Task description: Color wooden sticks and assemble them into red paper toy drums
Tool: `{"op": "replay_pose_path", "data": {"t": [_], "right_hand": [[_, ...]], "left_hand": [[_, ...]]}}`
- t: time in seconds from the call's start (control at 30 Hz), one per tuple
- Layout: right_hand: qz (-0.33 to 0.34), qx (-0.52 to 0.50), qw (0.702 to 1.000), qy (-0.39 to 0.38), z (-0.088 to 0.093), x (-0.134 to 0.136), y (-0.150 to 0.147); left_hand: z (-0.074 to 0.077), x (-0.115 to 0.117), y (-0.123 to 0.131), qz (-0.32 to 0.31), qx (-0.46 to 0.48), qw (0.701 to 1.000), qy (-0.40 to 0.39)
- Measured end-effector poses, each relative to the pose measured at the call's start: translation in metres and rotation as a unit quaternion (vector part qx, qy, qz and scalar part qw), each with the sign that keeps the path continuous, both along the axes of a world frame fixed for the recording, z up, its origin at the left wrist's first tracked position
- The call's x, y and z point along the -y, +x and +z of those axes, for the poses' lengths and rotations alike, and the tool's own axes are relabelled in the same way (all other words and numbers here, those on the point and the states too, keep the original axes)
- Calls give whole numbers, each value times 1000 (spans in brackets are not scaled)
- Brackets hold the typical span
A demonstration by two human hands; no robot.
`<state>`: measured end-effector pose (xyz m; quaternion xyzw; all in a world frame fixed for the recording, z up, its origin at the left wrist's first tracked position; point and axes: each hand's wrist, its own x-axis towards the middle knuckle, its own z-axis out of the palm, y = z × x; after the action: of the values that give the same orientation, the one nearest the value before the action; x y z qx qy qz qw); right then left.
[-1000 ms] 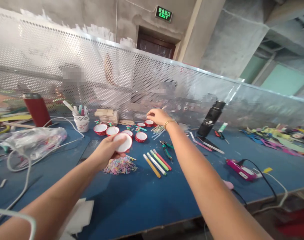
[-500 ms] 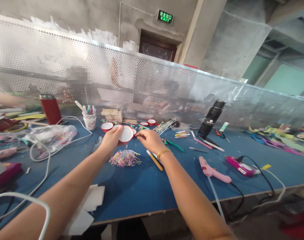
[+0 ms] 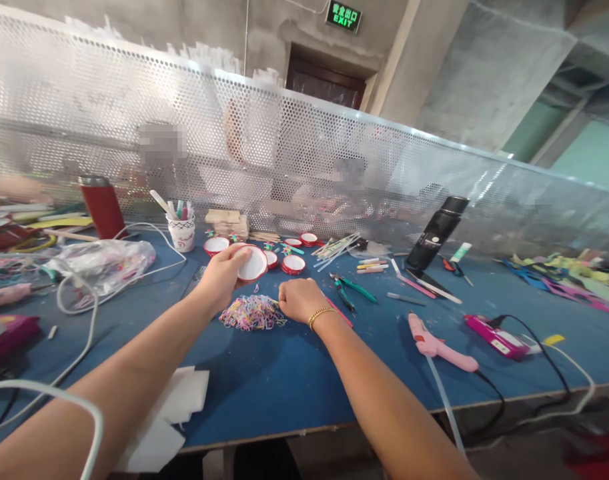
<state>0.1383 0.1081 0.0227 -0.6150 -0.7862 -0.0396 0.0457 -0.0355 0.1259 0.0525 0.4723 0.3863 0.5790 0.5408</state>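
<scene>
My left hand (image 3: 223, 275) grips a small red paper cup-like dish (image 3: 253, 265) by its side, its white round inside turned toward me. Just right of a loose pile of multicoloured small loops (image 3: 253, 313), my right hand (image 3: 304, 300) is low over the table with its fingers curled; what they hold, if anything, is hidden. A gold bracelet (image 3: 320, 316) is on that wrist. Several similar red dishes with white insides, such as one dish (image 3: 293, 265), stand behind my hands, some with small green and red decorations beside them.
Green-handled pliers (image 3: 351, 290) lie right of my right hand. Further right are a pink glue gun (image 3: 437, 343), a black bottle (image 3: 437, 233) and a magenta power strip (image 3: 497, 337). A pen cup (image 3: 181, 233), red flask (image 3: 103, 208) and white cables stand left. A perforated metal screen (image 3: 284, 160) borders the back.
My right hand has moved down and away from the dish, toward the table beside the loop pile, and now covers the yellow-brown pens seen there before. My left hand still holds the dish.
</scene>
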Motion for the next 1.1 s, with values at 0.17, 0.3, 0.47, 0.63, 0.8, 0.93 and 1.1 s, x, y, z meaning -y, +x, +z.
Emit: {"op": "replay_pose_path", "data": {"t": [0.17,0.3,0.47,0.63,0.8,0.93,1.1], "right_hand": [[-51,0,998,42,-1,-5,6],[-67,-23,996,58,-5,-12,12],[-67,-55,992,88,3,-8,21],[-126,-85,979,133,24,1,45],[-173,-96,974,112,28,-3,62],[-189,-91,976,63,29,-2,70],[-183,-64,980,-49,32,11,72]], "left_hand": [[0,-2,-1,29,6,999,-13],[2,0,0,40,0,999,-14],[3,2,1,36,-21,999,0],[0,-2,0,35,-28,999,4],[-1,-2,-1,18,-50,999,6],[0,-1,-2,26,-62,998,-1],[-1,-2,-2,12,-59,998,6]]}}
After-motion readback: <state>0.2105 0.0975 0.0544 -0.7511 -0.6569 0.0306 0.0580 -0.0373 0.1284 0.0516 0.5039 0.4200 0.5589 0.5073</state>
